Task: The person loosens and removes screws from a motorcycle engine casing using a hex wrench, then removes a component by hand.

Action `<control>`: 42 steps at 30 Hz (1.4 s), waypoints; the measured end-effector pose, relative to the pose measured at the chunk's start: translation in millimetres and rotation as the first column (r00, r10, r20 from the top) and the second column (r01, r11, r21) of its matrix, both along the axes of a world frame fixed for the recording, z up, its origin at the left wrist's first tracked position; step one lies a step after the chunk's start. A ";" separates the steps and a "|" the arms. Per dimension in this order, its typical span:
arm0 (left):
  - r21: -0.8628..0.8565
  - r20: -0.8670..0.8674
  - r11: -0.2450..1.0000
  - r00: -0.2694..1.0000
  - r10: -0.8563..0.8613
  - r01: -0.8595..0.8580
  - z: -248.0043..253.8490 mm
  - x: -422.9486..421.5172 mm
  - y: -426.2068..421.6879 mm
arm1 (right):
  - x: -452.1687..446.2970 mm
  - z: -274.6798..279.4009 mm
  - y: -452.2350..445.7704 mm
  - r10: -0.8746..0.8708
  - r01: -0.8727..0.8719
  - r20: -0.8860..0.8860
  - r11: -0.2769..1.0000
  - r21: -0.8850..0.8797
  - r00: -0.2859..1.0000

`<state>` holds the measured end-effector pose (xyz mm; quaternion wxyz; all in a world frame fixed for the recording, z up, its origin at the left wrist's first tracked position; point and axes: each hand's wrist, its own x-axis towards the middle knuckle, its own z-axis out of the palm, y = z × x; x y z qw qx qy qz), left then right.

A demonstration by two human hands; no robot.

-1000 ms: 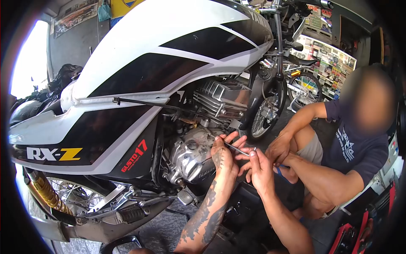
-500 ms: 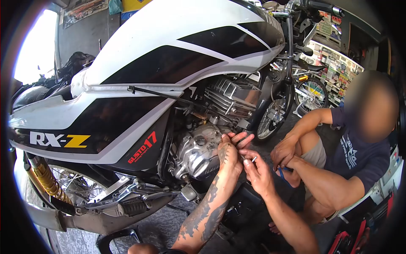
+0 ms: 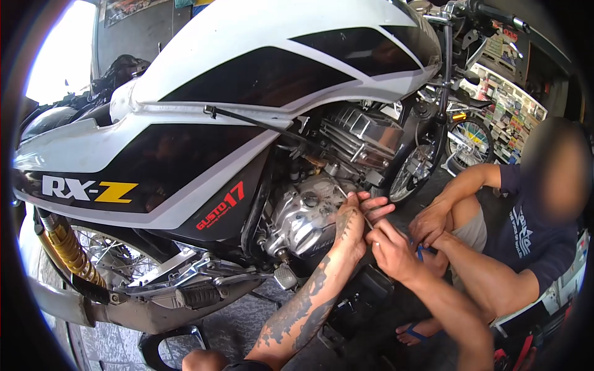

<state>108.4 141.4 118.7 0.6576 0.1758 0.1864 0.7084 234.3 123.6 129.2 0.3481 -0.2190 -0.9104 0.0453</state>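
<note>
Here, thin rod (image 3: 369, 223) between fingers (image 3: 375, 202)

- Your right-hand grip (image 3: 391, 252) rolled over: its upturned fingers and thumb gave way to the back of the hand and the knuckles.
- The end of the thin rod (image 3: 368, 222) that had poked up past those fingertips went out of sight there, and the rod slanted up-left between your hands.
- Your right forearm (image 3: 445, 303) swung outward, its elbow end further right and less upright.
- The motorcycle (image 3: 247, 80) slid rightward in your view, and the wall poster (image 3: 127, 9) was cropped more at the top.
- A seated person's sandalled foot (image 3: 411, 334) came more fully into sight.
</note>
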 end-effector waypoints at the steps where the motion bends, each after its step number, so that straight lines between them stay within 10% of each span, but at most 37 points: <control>1: 0.016 -0.010 0.999 0.999 -0.039 0.039 -0.6 -1.3 0.5 | 2.4 4.0 1.8 0.005 -0.010 0.054 0.995 0.101 0.999; 6: 0.096 0.028 0.992 0.996 -0.085 0.082 -6.4 -2.4 -0.3 | -0.6 9.9 -11.2 -0.188 0.154 0.231 0.976 0.155 0.955; 9: 0.105 0.060 0.988 0.991 -0.118 0.112 -7.0 -4.5 -2.7 | -1.9 -5.4 -29.4 -0.134 -0.265 -0.489 0.703 -0.661 0.862; 16: 0.138 0.033 0.975 0.983 -0.181 0.175 -3.6 -10.9 -2.2 | -7.1 -9.2 -30.0 -0.262 -0.248 -0.416 0.495 -0.832 0.871; 20: 0.110 0.050 0.984 0.988 -0.146 0.140 0.6 -11.0 -5.2 | -10.7 -9.0 -28.8 -0.283 -0.100 -0.313 0.577 -0.810 0.907; 22: 0.061 0.085 0.988 0.985 -0.149 0.144 3.6 -10.1 -6.5 | -2.7 -4.8 -16.0 -0.123 0.096 -0.085 0.957 -0.273 0.989; 24: 0.073 0.068 0.990 0.990 -0.122 0.117 1.9 -9.3 -3.6 | -0.3 19.1 -12.3 -0.117 0.106 -0.022 0.952 -0.287 0.993; 27: 0.087 0.086 0.986 0.985 -0.149 0.141 0.2 -10.5 -3.2 | 7.9 33.7 -17.6 -0.005 0.081 0.100 0.631 -0.771 0.995; 32: 0.085 0.009 0.989 0.993 -0.121 0.120 0.8 -9.7 -4.5 | 2.0 23.3 -29.1 -0.068 -0.014 -0.066 0.582 -0.813 0.996; 36: 0.110 0.004 0.985 0.991 -0.136 0.134 -7.3 -8.6 -0.9 | 7.3 17.4 -19.9 -0.241 0.197 0.024 0.730 -0.654 0.970; 38: 0.109 -0.003 0.986 0.992 -0.125 0.125 -4.2 -8.7 -2.4 | 5.6 32.9 -7.6 -0.210 0.190 0.131 0.970 0.153 0.969; 42: 0.077 0.036 0.995 0.997 -0.068 0.065 -1.0 -3.7 -4.7 | -6.4 49.4 -12.2 -0.337 0.335 0.027 0.941 0.044 0.941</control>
